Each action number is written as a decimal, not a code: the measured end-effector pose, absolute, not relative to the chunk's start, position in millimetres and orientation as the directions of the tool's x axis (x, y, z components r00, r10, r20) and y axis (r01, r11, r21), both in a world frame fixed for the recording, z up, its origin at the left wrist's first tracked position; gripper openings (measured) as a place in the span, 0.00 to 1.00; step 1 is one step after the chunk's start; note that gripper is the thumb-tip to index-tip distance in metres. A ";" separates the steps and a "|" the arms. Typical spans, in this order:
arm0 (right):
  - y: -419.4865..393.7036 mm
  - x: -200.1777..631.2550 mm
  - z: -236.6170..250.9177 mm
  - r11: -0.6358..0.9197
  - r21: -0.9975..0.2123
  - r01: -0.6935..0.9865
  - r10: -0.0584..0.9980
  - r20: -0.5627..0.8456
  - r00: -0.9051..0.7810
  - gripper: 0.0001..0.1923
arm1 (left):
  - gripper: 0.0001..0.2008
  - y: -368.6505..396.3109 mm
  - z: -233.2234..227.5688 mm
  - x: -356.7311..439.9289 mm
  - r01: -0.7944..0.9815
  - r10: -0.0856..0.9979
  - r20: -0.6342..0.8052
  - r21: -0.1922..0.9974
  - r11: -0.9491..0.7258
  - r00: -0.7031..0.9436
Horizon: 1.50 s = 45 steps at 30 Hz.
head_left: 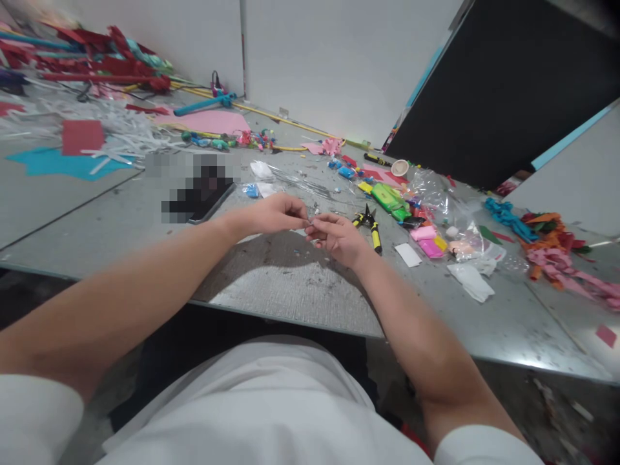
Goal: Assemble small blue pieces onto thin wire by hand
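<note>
My left hand (277, 214) and my right hand (335, 236) meet above the table's front part, fingertips pinched close together. Whatever sits between them is tiny and mostly hidden, so I cannot make it out. Just right of my right hand lie pliers (374, 231) with yellow and black handles, jaws pointing away from me. Beyond my left hand are a small blue packet (250, 190), crumpled white pieces (262, 170) and a bundle of thin wires (303, 181). A white card (408, 254) rests on the grey table (145, 242) to the right of the pliers.
A dark, partly pixelated device (213, 197) lies to the left. Clay packets in green (387, 199) and magenta (431, 248) sit at right beside clear plastic wrapping (438, 200). Paper strips (140, 126) and red crepe paper (121, 58) crowd the far left. Pink crepe (557, 271) lies far right.
</note>
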State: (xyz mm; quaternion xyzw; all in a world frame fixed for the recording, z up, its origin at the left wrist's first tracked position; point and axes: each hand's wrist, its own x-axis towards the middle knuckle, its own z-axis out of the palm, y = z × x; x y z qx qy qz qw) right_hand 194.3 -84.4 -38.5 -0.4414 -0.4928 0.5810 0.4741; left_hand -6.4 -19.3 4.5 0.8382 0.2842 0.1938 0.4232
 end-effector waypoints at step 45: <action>-164.2 171.0 18.7 0.759 -0.475 0.446 0.577 0.808 -0.122 0.13 | 0.12 -68.9 15.3 -8.1 -0.325 0.555 0.302 0.944 -0.059 0.776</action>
